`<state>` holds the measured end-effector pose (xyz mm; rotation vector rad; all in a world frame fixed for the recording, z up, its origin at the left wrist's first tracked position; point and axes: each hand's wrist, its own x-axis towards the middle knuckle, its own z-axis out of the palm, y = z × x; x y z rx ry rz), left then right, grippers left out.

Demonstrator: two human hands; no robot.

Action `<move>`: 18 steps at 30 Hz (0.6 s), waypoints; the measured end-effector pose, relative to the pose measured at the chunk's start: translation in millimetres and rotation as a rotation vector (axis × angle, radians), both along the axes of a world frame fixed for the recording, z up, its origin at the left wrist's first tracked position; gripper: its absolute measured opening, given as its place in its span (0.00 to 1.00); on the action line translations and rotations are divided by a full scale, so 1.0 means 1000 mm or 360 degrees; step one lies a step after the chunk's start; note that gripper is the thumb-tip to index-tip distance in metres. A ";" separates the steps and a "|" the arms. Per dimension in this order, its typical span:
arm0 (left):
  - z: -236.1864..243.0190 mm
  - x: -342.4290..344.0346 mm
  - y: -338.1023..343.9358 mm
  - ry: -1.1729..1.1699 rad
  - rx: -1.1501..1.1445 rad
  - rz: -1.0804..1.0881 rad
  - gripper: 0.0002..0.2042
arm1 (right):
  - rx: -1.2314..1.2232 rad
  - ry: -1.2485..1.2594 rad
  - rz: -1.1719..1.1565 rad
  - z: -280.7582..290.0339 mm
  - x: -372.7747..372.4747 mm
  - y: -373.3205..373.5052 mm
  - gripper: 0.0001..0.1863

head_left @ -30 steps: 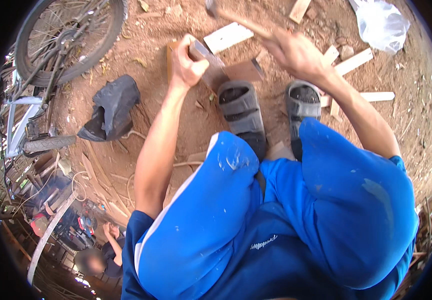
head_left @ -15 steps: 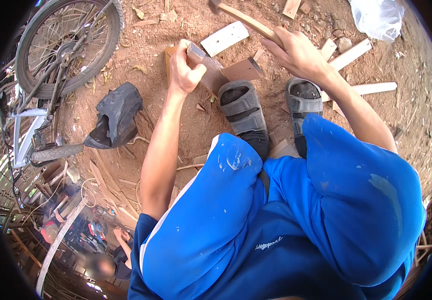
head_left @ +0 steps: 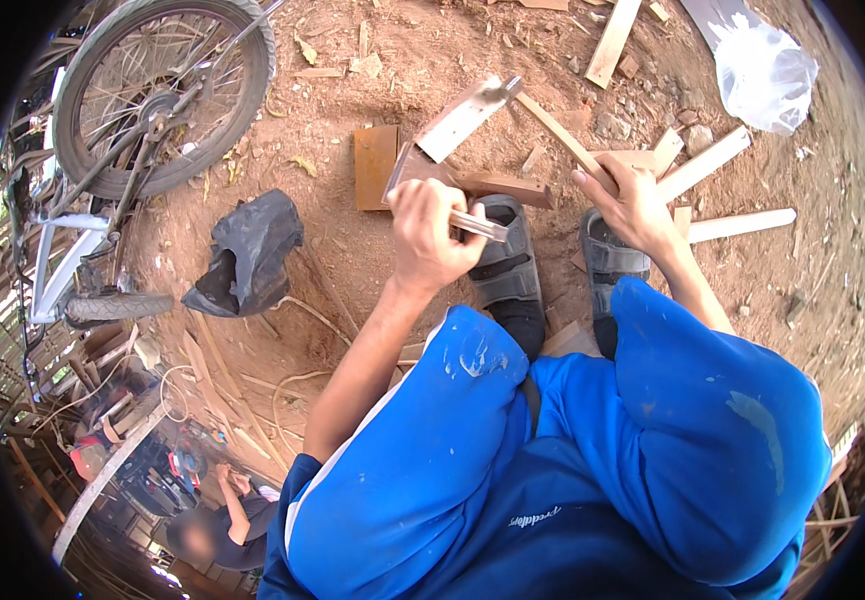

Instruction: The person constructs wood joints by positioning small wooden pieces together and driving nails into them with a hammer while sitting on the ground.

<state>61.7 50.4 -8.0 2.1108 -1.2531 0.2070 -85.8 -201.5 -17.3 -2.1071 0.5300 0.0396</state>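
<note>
My right hand [head_left: 635,205] is closed round the wooden handle of a hammer [head_left: 560,133]; its metal head is over the far end of a pale board with small holes [head_left: 456,128]. My left hand [head_left: 427,228] is wrapped round a narrow flat bar [head_left: 480,226], whose greyish end sticks out towards my right; my fingers hide the rest, so I cannot tell its kind. Just beyond that hand is a dark brown board [head_left: 418,168]. A brown wooden piece with a hole [head_left: 506,188] lies by my left sandal [head_left: 510,268]. An orange-brown board [head_left: 375,168] rests to the left.
Several wood strips [head_left: 705,165] lie on the dirt at right, near a clear plastic bag [head_left: 765,78]. A black plastic bag [head_left: 258,250] and a bicycle [head_left: 158,120] are at left. Another person [head_left: 228,525] sits at lower left, beside wood scraps.
My left hand has come nearer and to the right, turning the bar sideways. The hammer has come down and nearer, its head now fully in view. The view has shifted slightly.
</note>
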 end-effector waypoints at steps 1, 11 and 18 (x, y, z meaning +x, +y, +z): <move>0.001 -0.004 -0.003 0.0024 0.0005 -0.0008 0.15 | -0.0001 0.0021 -0.0007 0.004 0.001 0.001 0.20; 0.002 -0.012 -0.015 -0.0013 0.0044 -0.0003 0.12 | -0.0069 0.0213 -0.0075 0.018 -0.006 0.009 0.26; -0.005 0.007 0.027 0.0078 -0.0061 0.0084 0.15 | 0.0194 0.0449 -0.0060 -0.015 -0.008 0.034 0.29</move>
